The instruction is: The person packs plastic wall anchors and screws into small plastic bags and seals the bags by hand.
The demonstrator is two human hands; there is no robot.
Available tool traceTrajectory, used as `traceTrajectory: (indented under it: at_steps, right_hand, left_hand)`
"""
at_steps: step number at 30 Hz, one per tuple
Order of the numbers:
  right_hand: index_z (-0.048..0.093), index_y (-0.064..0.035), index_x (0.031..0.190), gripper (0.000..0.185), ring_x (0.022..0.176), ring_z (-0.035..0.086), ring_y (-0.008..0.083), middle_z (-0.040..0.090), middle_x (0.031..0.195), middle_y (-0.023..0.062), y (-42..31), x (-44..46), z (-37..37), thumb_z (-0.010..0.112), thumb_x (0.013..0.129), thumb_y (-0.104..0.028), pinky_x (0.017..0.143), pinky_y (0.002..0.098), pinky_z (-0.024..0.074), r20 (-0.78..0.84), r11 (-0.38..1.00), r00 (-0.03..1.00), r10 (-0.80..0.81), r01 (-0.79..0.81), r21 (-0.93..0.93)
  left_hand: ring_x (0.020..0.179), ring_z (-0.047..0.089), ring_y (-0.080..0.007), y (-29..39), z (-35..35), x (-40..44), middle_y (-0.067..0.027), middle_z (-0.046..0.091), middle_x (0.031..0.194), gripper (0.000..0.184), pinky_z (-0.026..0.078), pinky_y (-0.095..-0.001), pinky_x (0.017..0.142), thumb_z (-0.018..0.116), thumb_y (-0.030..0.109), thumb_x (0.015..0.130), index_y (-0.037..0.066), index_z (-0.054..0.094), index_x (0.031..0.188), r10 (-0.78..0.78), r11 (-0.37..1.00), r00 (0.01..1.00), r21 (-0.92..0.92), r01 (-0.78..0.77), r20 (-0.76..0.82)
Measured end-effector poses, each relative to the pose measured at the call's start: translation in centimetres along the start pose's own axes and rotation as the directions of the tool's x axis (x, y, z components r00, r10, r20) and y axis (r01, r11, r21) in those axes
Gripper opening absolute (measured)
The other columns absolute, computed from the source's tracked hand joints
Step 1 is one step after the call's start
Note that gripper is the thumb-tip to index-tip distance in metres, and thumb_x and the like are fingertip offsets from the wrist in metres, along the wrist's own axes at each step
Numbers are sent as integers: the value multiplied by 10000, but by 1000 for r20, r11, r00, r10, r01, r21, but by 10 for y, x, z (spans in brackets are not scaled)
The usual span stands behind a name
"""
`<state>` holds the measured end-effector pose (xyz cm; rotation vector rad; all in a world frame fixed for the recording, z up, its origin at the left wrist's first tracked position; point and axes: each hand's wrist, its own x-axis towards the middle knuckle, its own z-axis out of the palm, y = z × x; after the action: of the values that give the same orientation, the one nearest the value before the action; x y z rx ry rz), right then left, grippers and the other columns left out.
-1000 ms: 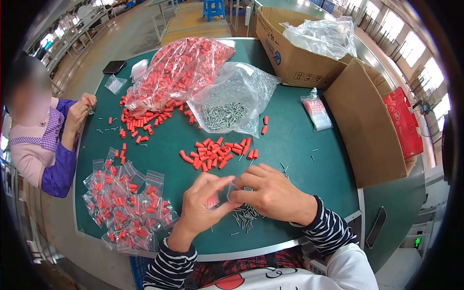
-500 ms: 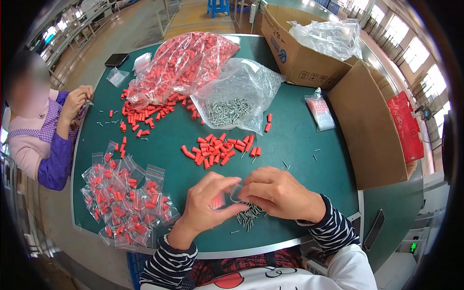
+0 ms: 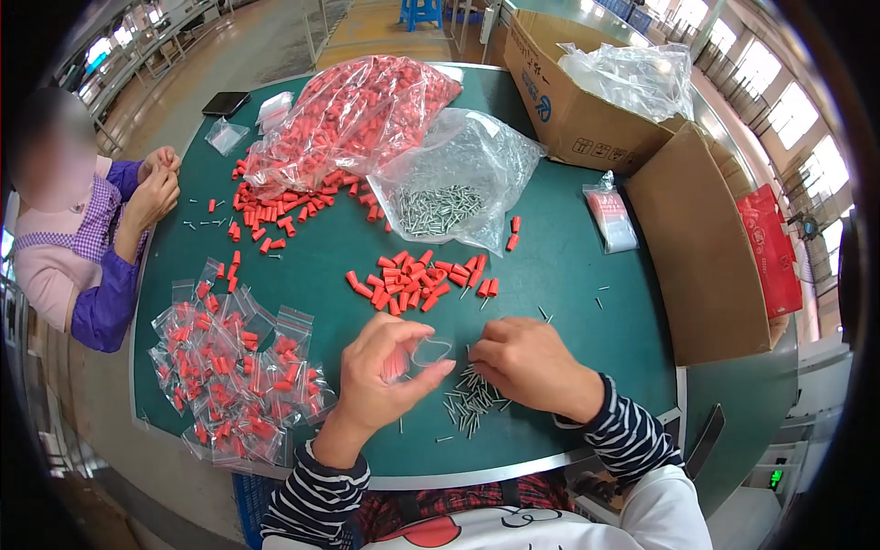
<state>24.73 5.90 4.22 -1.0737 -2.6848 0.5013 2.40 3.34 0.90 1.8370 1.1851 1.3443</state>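
Observation:
My left hand (image 3: 380, 376) is curled round a small clear bag (image 3: 429, 351), whose mouth stands open between thumb and forefinger; something pinkish-red shows in the palm. Just right of it, my right hand (image 3: 532, 365) has its fingers pinched together at the upper edge of a pile of screws (image 3: 472, 403); what they hold, if anything, is hidden. A small heap of red caps (image 3: 403, 282) lies beyond both hands. Filled clear bags with red pieces (image 3: 229, 376) are piled at the left.
A large bag of red caps (image 3: 357, 115) and a clear bag of screws (image 3: 445, 206) lie farther back. Cardboard boxes (image 3: 697, 257) stand on the right, near a packet of small bags (image 3: 610, 217). Across the left edge, a co-worker's hands (image 3: 158, 188) are raised.
My right hand has moved away from the bag's mouth, rightward to the screws. My left hand keeps the bag, its mouth now more widely visible. The view has shifted slightly.

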Motion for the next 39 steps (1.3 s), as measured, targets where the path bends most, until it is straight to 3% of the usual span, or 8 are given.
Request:
traceTrajectory:
  at_steps: [8, 11, 17, 19, 24, 30, 34, 39]
  right_hand:
    - [654, -69, 798, 122, 784, 627, 272, 609, 817, 76, -11, 6, 21, 706, 744, -165, 710, 382, 486, 93, 948, 992, -87, 111, -297]
    - [640, -62, 791, 142, 784, 623, 275, 598, 810, 82, -10, 9, 20, 707, 724, -167, 699, 394, 492, 108, 970, 992, -57, 80, -228]
    - [646, -28, 813, 139, 692, 628, 255, 609, 777, 106, 7, -4, 13, 726, 721, -96, 602, 385, 519, -112, 959, 993, 40, -7, 284]
    - [659, -17, 835, 112, 641, 629, 186, 626, 778, 84, 9, -6, 12, 727, 749, -41, 572, 318, 508, -188, 895, 976, 109, -14, 446]
    - [659, -8, 843, 106, 664, 626, 160, 621, 771, 79, -5, 1, -6, 729, 767, -31, 600, 291, 498, -301, 798, 931, 209, 16, 602]
    - [686, -5, 921, 132, 708, 624, 153, 655, 842, 78, -7, 10, 5, 740, 809, -51, 604, 282, 489, -390, 809, 921, 10, 222, 544]
    - [692, -18, 986, 189, 760, 636, 205, 660, 917, 103, -1, 6, -12, 746, 807, -42, 665, 320, 511, -353, 840, 904, 240, -11, 542]
    - [690, -50, 1037, 235, 896, 635, 301, 630, 1046, 109, 44, 14, 0, 713, 805, -20, 720, 381, 526, -345, 975, 930, 125, -50, 218]
  left_hand:
    - [737, 559, -154, 1, 2, 0, -57, 593, 867, 411, 470, -278, 652, 869, 60, 649, 38, 657, 1000, 6, 999, 1000, 38, -7, 27]
    - [716, 577, -165, -1, 3, 1, -62, 608, 863, 410, 483, -286, 631, 872, 82, 655, 46, 657, 1003, 33, 998, 999, 54, -35, 29]
    - [679, 608, -174, 0, 4, 1, -59, 622, 845, 407, 502, -298, 588, 875, 134, 675, 66, 660, 1014, 29, 997, 999, 76, -31, 28]
    - [686, 610, -173, 0, 5, 0, -58, 619, 841, 412, 504, -299, 593, 876, 138, 676, 68, 663, 1022, 9, 997, 999, 74, -13, 50]
    - [768, 606, -171, 0, 11, -5, -65, 628, 911, 449, 493, -299, 671, 867, 72, 658, 43, 658, 1054, -43, 999, 991, 13, 42, 124]
    - [778, 604, -161, -4, 15, -6, -64, 626, 913, 443, 489, -290, 683, 868, 75, 660, 43, 665, 1052, -20, 999, 994, -38, 24, 108]
    - [760, 592, -148, -3, 14, -7, -52, 611, 879, 429, 479, -279, 662, 874, 99, 673, 46, 669, 1047, -73, 997, 991, -4, 74, 115]
    - [734, 586, -139, 2, 12, -4, -41, 606, 859, 428, 473, -271, 631, 878, 115, 681, 47, 669, 1049, -38, 999, 991, 31, 34, 130]
